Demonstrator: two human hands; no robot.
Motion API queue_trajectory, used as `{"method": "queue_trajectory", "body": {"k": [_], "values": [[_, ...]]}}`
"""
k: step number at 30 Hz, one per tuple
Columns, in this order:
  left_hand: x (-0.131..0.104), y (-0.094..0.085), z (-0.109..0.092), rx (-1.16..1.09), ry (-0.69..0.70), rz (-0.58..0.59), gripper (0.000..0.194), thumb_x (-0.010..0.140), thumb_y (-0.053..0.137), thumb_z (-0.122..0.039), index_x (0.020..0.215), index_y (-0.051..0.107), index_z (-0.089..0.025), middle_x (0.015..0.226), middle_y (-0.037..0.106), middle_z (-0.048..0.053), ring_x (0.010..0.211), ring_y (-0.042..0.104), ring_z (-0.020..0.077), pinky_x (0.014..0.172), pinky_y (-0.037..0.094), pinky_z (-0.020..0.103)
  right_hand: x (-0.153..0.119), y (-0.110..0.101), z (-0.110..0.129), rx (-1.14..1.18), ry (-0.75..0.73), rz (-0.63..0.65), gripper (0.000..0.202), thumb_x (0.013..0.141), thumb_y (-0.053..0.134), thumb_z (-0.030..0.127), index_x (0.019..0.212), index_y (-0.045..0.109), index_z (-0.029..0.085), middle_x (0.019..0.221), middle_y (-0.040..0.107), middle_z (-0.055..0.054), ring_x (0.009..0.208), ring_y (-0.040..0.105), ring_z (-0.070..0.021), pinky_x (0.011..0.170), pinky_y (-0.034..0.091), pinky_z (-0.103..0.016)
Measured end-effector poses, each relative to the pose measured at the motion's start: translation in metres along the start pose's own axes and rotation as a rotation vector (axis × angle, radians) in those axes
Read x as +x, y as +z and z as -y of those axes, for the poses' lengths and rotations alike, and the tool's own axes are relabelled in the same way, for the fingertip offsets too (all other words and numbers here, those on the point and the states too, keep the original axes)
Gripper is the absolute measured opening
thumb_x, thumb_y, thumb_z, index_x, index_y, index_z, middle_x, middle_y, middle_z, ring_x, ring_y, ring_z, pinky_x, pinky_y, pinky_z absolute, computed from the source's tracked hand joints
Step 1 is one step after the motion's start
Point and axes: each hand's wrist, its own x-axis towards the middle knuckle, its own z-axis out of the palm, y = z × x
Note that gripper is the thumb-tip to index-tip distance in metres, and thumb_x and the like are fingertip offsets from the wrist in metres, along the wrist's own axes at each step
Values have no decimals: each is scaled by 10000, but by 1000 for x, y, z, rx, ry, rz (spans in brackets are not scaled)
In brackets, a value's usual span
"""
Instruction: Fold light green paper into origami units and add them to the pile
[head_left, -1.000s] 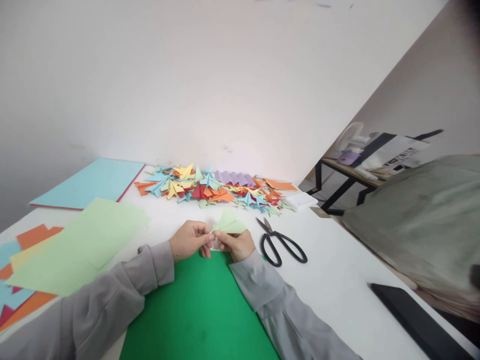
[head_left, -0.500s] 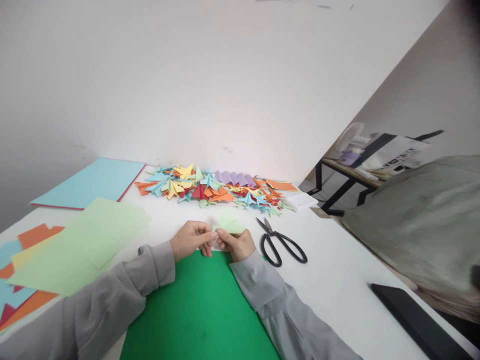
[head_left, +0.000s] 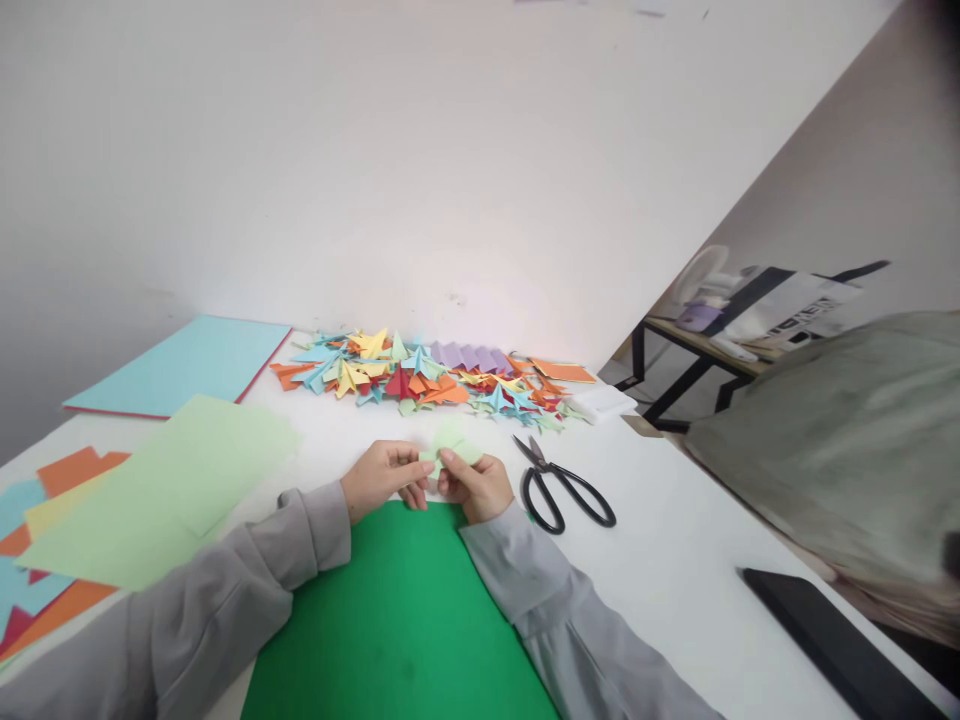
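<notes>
Between my hands is a small piece of light green paper (head_left: 451,438), pinched above the far edge of a green sheet (head_left: 397,620). My left hand (head_left: 386,475) grips its left side between thumb and fingers. With thumb and curled fingers, my right hand (head_left: 480,485) holds the paper's right part and covers some of it. Its exact folds are hard to make out. Just right of my right hand lie black-handled scissors (head_left: 559,480), blades slightly apart and pointing away. Beyond my hands spreads a pile of small folded paper planes (head_left: 420,380) in several colours.
Large light green sheets (head_left: 172,480) lie at left over coloured paper scraps (head_left: 64,470). A light blue sheet stack (head_left: 180,365) rests by the wall. At right are a black flat object (head_left: 832,640), a white block (head_left: 604,404) and grey-green cloth (head_left: 840,430) beside the table.
The small light green paper has turned and shifted slightly left, and more of it shows between my fingers. My right thumb has moved up a little. My left hand has barely moved.
</notes>
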Motion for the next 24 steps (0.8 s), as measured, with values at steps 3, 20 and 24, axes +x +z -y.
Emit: {"method": "queue_trajectory", "body": {"k": [3,20,24], "values": [[1,-1,1,39,-8,28,349,624,608,-431,577,509,-99,441,551,8,405,561,127,402,423,218,-2,0,-2,-112,-23,-10,326,543,690,414,460,580,118,377,523,8,331,437,-68,331,317,-181],[-3,0,0,91,21,-7,318,614,614,-392,518,536,-99,387,535,13,376,529,117,404,407,217,-2,-1,-1,-172,-24,36,274,479,731,358,508,596,121,387,514,22,351,412,-69,337,287,-185],[-3,-1,-1,95,23,-3,307,631,598,-380,521,542,-99,391,536,14,379,530,117,405,408,216,-2,1,0,-151,-28,28,274,479,730,362,534,601,127,402,527,22,371,443,-81,361,328,-194]]}}
